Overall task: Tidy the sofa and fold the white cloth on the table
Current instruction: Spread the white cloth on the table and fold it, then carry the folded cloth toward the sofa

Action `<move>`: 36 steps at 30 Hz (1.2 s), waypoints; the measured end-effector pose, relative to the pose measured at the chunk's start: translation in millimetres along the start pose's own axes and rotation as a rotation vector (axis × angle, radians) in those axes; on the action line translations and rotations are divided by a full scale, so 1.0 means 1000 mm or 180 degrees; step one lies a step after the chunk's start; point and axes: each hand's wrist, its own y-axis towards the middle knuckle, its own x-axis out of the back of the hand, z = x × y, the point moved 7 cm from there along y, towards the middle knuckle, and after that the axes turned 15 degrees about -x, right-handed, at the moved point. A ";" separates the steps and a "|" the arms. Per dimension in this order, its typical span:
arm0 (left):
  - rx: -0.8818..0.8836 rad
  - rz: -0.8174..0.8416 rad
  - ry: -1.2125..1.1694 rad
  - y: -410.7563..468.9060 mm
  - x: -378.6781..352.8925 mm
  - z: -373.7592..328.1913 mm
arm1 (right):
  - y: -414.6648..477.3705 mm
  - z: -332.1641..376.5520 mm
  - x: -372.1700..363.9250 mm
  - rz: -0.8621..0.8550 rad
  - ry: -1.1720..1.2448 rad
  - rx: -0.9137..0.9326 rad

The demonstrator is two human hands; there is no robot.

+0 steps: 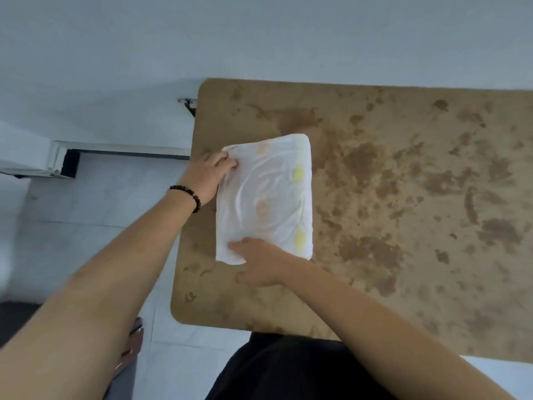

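Observation:
The white cloth (268,197), with faint pink and yellow prints, lies folded into a rectangle near the left end of the stained brown table (403,197). My left hand (206,176), a dark bead bracelet on its wrist, pinches the cloth's far left corner. At the near left corner my right hand (256,261) grips the cloth's edge, fingers on top and thumb on the table below it. The sofa is not in view.
The table's left edge and rounded corners lie close to both hands. A pale tiled floor (101,203) lies to the left, with a white and dark frame (66,160) against the wall. A brown slipper (132,345) lies by the table's near edge.

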 end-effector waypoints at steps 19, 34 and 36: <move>0.0882 -0.0704 -0.0785 -0.015 -0.068 -0.054 | 0.008 -0.109 0.061 -0.2221 0.0039 -0.0512; 0.2664 -0.1574 -0.3748 -0.061 -0.055 -0.062 | -0.004 -0.114 0.095 -0.1877 0.2396 -0.0966; 0.2524 -0.1777 -0.3815 -0.071 -0.039 -0.072 | -0.023 -0.108 0.099 -0.1986 0.2333 -0.0761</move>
